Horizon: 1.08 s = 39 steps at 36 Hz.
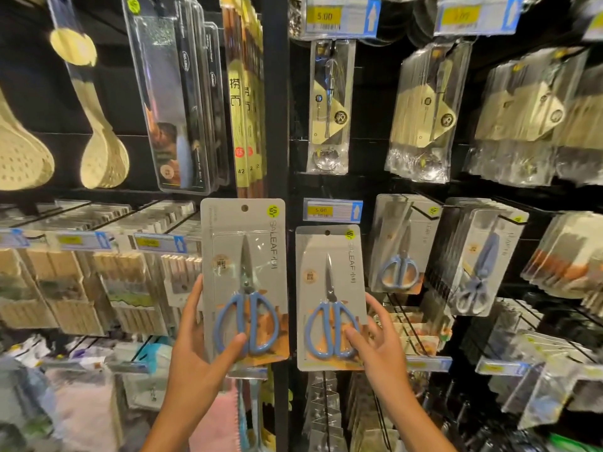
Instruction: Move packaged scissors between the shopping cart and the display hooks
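Here the left hand is gripping one scissors pack (thumb across the blue handles), while the right hand is pinching a second pack hanging under the price tag; farther right, more scissors packs are hanging.

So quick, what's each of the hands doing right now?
Left hand: grips the left scissors pack, thumb on its front.
Right hand: grips the right scissors pack, thumb on its front.
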Available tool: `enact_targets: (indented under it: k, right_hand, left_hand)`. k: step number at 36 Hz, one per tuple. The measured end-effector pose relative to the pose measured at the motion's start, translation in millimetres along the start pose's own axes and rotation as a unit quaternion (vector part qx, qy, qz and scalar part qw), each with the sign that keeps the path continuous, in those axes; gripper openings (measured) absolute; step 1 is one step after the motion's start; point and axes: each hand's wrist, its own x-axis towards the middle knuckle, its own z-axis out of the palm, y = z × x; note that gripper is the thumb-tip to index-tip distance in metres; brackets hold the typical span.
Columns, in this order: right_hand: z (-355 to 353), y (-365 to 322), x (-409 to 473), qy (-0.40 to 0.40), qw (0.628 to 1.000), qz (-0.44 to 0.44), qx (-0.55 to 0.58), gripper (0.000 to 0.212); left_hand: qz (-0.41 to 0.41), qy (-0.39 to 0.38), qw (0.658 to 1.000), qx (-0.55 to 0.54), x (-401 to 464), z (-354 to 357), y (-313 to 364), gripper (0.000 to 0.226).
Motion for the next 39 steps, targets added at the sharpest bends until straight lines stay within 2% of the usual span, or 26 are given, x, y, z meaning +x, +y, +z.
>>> enact_targets:
  k: [2, 14, 39]
  right_hand:
    - [2, 0, 3, -0.004, 1.0, -0.002, 0.01, 0.06]
    - [8, -11, 21, -0.009, 0.999, -0.042, 0.018, 0.06]
    - [9, -14, 47, -0.025, 0.999, -0.024, -0.009, 0.06]
  left_hand:
    - [0.004, 0.004, 1.0, -0.014, 1, 2, 0, 0.092]
    - [0.015, 0.006, 1.0, -0.012, 6, 4, 1, 0.098]
    - [0.013, 0.007, 1.0, 0.011, 7, 12, 4, 0.099]
